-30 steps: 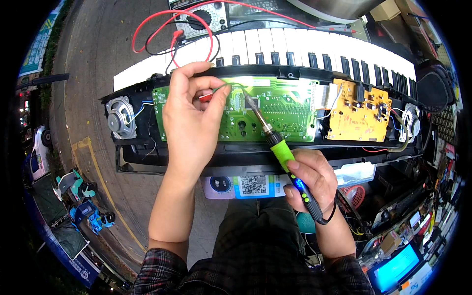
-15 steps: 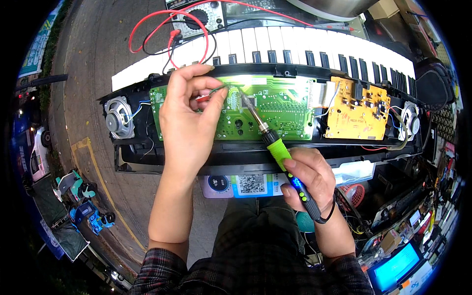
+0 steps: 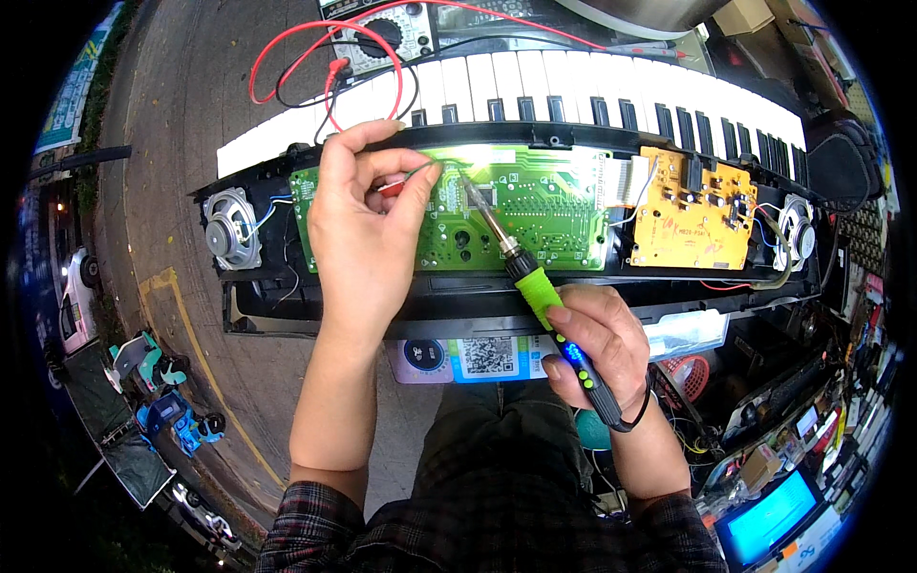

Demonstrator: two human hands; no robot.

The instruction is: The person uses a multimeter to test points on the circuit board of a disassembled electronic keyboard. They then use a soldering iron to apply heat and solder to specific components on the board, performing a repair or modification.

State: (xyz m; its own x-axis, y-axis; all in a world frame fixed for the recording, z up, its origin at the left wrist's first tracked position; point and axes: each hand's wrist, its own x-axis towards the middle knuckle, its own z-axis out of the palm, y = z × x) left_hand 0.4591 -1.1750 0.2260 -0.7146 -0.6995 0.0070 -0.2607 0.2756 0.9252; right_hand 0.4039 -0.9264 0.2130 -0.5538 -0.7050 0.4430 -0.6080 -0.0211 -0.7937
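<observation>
- Left hand (image 3: pixel 371 234): grip narrow, thumb and finger pinching a thin green wire (image 3: pixel 420 171) above the green circuit board (image 3: pixel 549 239).
- Right hand (image 3: pixel 611 344): grip closed round a soldering iron (image 3: pixel 536 288), tip at the board near the chip (image 3: pixel 484 197) (contact cannot be told).
- Orange board (image 3: pixel 688 224): right of the green one.
- Piano keys (image 3: pixel 521 81): beyond both boards.

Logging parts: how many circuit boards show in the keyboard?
2: the green board, partly behind the left hand and soldering iron; the orange board, farther right. More may be hidden.
</observation>
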